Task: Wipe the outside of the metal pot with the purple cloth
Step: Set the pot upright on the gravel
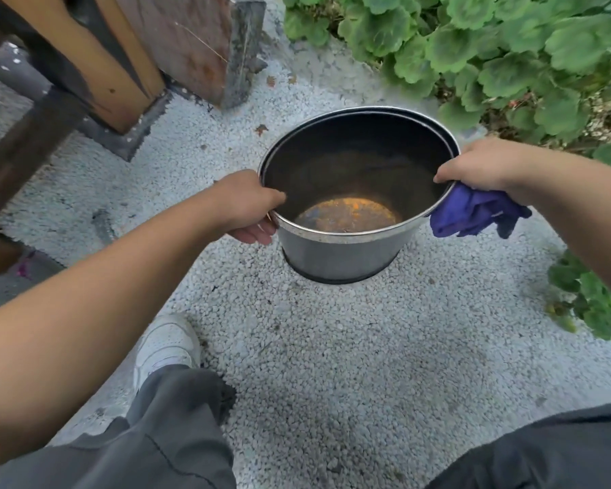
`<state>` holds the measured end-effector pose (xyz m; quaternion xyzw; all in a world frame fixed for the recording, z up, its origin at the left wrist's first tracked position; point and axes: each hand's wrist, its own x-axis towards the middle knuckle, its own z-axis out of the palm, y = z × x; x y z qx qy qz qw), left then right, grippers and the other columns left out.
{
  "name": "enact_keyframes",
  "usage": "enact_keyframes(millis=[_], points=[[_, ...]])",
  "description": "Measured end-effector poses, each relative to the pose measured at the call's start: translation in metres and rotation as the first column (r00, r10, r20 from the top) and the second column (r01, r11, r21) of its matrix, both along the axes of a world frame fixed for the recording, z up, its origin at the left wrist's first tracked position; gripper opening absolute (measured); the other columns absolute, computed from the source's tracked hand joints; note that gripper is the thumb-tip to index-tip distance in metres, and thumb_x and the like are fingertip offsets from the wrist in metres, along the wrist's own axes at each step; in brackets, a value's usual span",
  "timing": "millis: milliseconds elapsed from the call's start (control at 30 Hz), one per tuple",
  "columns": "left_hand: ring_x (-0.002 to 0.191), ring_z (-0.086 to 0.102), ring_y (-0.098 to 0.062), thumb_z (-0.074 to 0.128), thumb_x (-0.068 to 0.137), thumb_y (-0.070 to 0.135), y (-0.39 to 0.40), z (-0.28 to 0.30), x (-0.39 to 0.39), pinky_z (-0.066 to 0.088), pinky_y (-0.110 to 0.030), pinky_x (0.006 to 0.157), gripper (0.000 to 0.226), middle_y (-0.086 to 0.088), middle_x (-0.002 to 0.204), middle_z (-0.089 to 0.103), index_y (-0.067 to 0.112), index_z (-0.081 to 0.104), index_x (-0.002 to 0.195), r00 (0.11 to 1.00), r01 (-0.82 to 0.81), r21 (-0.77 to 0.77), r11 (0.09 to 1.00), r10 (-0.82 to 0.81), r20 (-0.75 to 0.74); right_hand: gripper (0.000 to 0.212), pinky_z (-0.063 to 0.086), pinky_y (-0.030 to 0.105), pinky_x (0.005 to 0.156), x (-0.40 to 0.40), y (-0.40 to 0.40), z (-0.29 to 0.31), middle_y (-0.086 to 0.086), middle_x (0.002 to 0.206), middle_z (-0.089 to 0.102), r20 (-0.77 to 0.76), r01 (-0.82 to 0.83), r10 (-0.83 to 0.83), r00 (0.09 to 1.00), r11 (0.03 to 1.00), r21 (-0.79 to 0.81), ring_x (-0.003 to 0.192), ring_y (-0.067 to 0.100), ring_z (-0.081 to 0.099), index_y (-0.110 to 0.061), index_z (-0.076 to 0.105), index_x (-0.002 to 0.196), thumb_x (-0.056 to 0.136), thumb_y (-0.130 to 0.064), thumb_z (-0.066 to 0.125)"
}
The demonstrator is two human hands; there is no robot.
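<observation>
A large metal pot [343, 254] stands upright on pale gravel, its dark inside showing a rusty orange bottom. My left hand [247, 206] grips the pot's left rim, thumb inside and fingers outside. At the right rim my right hand [480, 165] holds both the rim and a crumpled purple cloth [473, 215]. The cloth hangs below that hand against the pot's outer right side.
Green leafy plants [491, 51] crowd the far right and right edge. A wooden post [96, 61] and a dark bench frame [25, 150] stand at the left. My white shoe [166, 344] and grey trouser legs [177, 435] are at the bottom.
</observation>
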<state>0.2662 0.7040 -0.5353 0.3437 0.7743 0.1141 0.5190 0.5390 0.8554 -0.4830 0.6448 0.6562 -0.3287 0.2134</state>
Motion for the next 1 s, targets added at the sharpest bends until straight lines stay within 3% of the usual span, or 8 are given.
enact_keyframes(millis=[100, 233, 333, 467, 633, 833, 933, 1000], points=[[0.064, 0.075, -0.024, 0.043, 0.091, 0.007, 0.003, -0.004, 0.003, 0.061, -0.031, 0.054, 0.022, -0.011, 0.064, 0.074, -0.002, 0.062, 0.096, 0.994, -0.106, 0.085, 0.991, 0.103, 0.036, 0.038, 0.05, 0.066, 0.039, -0.002, 0.002, -0.004, 0.032, 0.067, 0.067, -0.022, 0.007, -0.006, 1.0, 0.998, 0.069, 0.047, 0.053, 0.062, 0.007, 0.064, 0.082, 0.072, -0.03, 0.061], [0.061, 0.075, -0.025, 0.042, 0.087, 0.005, 0.007, 0.002, -0.005, 0.058, -0.029, 0.048, 0.023, -0.011, 0.06, 0.073, -0.003, 0.063, 0.086, 0.994, -0.112, 0.134, 0.985, 0.111, 0.018, 0.039, 0.046, 0.076, 0.047, -0.003, -0.001, -0.004, 0.035, 0.072, 0.067, -0.075, 0.072, -0.067, 0.995, 0.996, 0.061, 0.054, 0.057, 0.063, 0.005, 0.062, 0.085, 0.069, -0.032, 0.061], [0.059, 0.074, -0.029, 0.043, 0.085, 0.005, 0.014, 0.007, -0.022, 0.058, -0.031, 0.047, 0.022, -0.013, 0.057, 0.071, -0.005, 0.062, 0.082, 0.993, -0.099, 0.182, 0.978, 0.108, -0.043, 0.035, 0.055, 0.05, 0.041, -0.015, -0.002, -0.005, 0.028, 0.075, 0.068, -0.125, 0.047, -0.031, 0.992, 0.991, 0.128, 0.06, 0.044, 0.067, 0.001, 0.065, 0.082, 0.075, -0.033, 0.062], [0.058, 0.073, -0.033, 0.041, 0.087, 0.004, 0.036, 0.018, -0.051, 0.061, -0.04, 0.049, 0.023, -0.022, 0.063, 0.071, -0.005, 0.061, 0.095, 0.978, -0.097, 0.259, 0.961, 0.14, -0.152, 0.033, 0.041, 0.03, 0.037, -0.041, 0.002, -0.012, 0.023, 0.081, 0.065, -0.144, 0.024, 0.005, 0.99, 0.979, 0.203, 0.059, 0.033, 0.058, 0.0, 0.065, 0.082, 0.082, -0.032, 0.062], [0.058, 0.073, -0.029, 0.036, 0.087, 0.005, 0.049, 0.02, -0.073, 0.062, -0.043, 0.052, 0.033, -0.022, 0.084, 0.07, 0.003, 0.056, 0.113, 0.941, -0.001, 0.312, 0.95, 0.107, -0.321, 0.027, 0.017, 0.013, 0.02, -0.065, 0.011, -0.02, 0.019, 0.068, 0.058, -0.144, 0.046, -0.014, 0.989, 0.974, 0.221, 0.026, 0.03, 0.05, -0.001, 0.058, 0.077, 0.082, -0.028, 0.059], [0.068, 0.072, -0.033, 0.04, 0.092, 0.015, 0.059, 0.015, -0.072, 0.062, -0.047, 0.061, 0.022, -0.021, 0.096, 0.068, 0.005, 0.051, 0.109, 0.894, 0.079, 0.335, 0.939, 0.082, -0.44, 0.03, 0.026, 0.017, 0.022, -0.066, 0.013, -0.029, 0.02, 0.067, 0.061, -0.147, 0.078, -0.05, 0.988, 0.979, 0.187, 0.018, 0.024, 0.045, -0.002, 0.059, 0.075, 0.082, -0.032, 0.058], [0.088, 0.066, -0.043, 0.039, 0.096, 0.022, 0.059, 0.012, -0.067, 0.057, -0.051, 0.079, 0.03, -0.026, 0.113, 0.061, 0.001, 0.049, 0.114, 0.824, 0.138, 0.293, 0.946, 0.055, -0.565, 0.031, 0.03, 0.021, 0.026, -0.066, 0.013, -0.03, 0.018, 0.066, 0.059, -0.135, 0.049, -0.019, 0.991, 0.974, 0.222, 0.036, 0.033, 0.052, -0.001, 0.058, 0.074, 0.084, -0.03, 0.054], [0.09, 0.063, -0.043, 0.038, 0.099, 0.025, 0.057, 0.008, -0.064, 0.054, -0.048, 0.077, 0.029, -0.026, 0.115, 0.059, 0.001, 0.047, 0.113, 0.807, 0.141, 0.294, 0.945, 0.062, -0.587, 0.03, 0.034, 0.028, 0.035, -0.067, 0.012, -0.031, 0.016, 0.065, 0.056, -0.126, 0.027, 0.006, 0.992, 0.966, 0.257, 0.049, 0.03, 0.051, 0.0, 0.06, 0.077, 0.085, -0.028, 0.051]])
